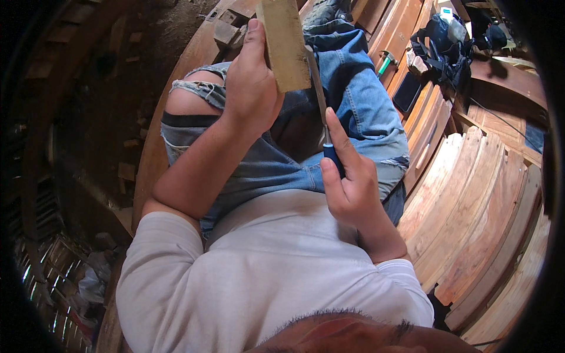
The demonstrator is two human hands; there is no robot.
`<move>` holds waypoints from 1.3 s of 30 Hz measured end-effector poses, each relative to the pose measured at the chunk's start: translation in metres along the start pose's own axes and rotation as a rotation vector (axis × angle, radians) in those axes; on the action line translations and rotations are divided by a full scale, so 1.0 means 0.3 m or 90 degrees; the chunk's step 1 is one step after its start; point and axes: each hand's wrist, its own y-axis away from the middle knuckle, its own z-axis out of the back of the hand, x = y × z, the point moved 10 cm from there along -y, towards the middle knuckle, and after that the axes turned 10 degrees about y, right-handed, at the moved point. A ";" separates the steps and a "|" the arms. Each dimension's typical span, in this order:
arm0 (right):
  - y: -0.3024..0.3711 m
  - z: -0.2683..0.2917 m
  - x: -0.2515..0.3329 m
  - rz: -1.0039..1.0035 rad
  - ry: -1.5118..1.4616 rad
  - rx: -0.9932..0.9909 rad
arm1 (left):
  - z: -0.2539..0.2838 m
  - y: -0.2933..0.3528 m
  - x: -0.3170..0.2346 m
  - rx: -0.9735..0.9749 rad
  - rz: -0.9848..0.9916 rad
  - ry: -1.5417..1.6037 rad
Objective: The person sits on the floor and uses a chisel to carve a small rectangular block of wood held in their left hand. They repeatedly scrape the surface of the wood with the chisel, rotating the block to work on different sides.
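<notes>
My left hand (pixel 253 82) grips a pale, flat wooden block (pixel 286 50), its thumb along the left edge. The block is raised above my lap and its far end is cut off by the picture's top edge. In my right hand (pixel 353 182) is a slim file (pixel 318 85) with a blue handle, the index finger stretched along its neck. The file's grey metal blade points away from me and lies along the block's right edge. Whether it touches the wood, I cannot tell. My fingers hide most of the handle.
Wooden slats (pixel 465 200) lie side by side at the right. Beyond them are a dark phone (pixel 407 91), a green-handled hammer (pixel 386 63) and a black bag (pixel 441 44). Small wood offcuts (pixel 226 30) sit on the plank at the far left.
</notes>
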 end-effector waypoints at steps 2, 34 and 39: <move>-0.017 0.002 0.005 0.003 0.013 -0.008 | -0.005 0.005 0.000 0.025 0.005 -0.013; -0.075 -0.001 0.017 -0.021 -0.003 0.031 | 0.030 -0.015 -0.032 -0.024 -0.019 0.045; -0.079 0.010 0.023 0.023 -0.010 -0.001 | 0.030 -0.013 -0.026 0.009 -0.022 0.047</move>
